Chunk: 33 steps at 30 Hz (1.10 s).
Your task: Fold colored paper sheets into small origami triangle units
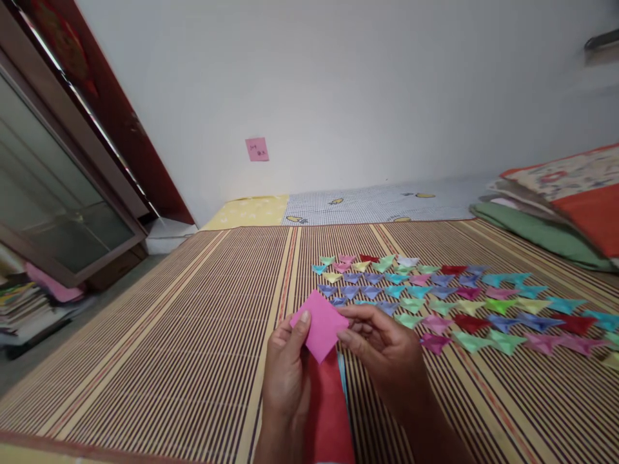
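A pink square of paper [320,328], turned on its corner like a diamond, is held up between my two hands. My left hand [286,364] pinches its left corner, the thumb lying flat on the front face. At the right corner, my right hand [387,351] grips the paper between thumb and fingers. Below the square lies a long red sheet [329,412], partly covered by my left hand, with a thin blue edge showing along its right side. Rows of small folded paper boats [467,293] in many colours spread out beyond and to the right of my right hand.
A striped bamboo mat [193,335] covers the surface. Folded bedding [570,200] is piled at the far right. A pink note [256,149] is stuck on the white wall. On the left are a glass-panelled cabinet [62,174] and stacked books [29,309].
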Each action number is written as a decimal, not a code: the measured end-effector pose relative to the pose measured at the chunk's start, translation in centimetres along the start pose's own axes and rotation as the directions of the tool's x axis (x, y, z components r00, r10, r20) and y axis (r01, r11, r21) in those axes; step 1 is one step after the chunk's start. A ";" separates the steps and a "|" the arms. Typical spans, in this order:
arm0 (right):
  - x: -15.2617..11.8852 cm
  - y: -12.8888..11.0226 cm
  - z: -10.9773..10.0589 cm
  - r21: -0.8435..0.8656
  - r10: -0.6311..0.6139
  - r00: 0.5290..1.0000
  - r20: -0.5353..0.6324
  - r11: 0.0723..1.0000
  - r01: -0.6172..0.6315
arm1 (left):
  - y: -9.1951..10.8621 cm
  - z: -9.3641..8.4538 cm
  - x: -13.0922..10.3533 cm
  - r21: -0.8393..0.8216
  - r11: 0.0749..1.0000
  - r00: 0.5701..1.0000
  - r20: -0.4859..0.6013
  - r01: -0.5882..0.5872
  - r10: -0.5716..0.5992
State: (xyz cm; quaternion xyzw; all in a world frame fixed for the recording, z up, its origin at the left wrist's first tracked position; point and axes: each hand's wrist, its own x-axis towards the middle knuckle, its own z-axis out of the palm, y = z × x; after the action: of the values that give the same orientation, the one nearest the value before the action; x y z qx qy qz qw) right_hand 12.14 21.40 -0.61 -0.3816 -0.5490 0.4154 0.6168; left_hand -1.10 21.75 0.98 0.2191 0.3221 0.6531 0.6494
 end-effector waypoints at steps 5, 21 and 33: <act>-0.2 -0.2 0.2 -0.082 -0.044 0.997 -0.060 0.996 0.039 | 0.1 0.3 -0.2 -0.030 0.997 0.996 0.054 0.069 -0.068; -0.4 -0.5 0.9 -0.379 -0.300 0.950 -0.086 0.892 0.247 | -0.5 0.8 -0.5 -0.020 1.000 1.000 -0.002 -0.017 0.017; 0.0 0.2 0.9 -0.111 0.039 0.996 -0.081 0.993 -0.048 | -0.4 -0.8 -0.2 0.387 0.918 0.996 0.036 -0.089 0.081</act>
State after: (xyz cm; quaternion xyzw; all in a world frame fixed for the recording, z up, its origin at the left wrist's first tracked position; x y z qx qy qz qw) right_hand 11.26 21.44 -0.69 -0.4438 -0.5385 0.3815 0.6062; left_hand -1.32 21.39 0.18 0.3632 0.4290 0.6019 0.5672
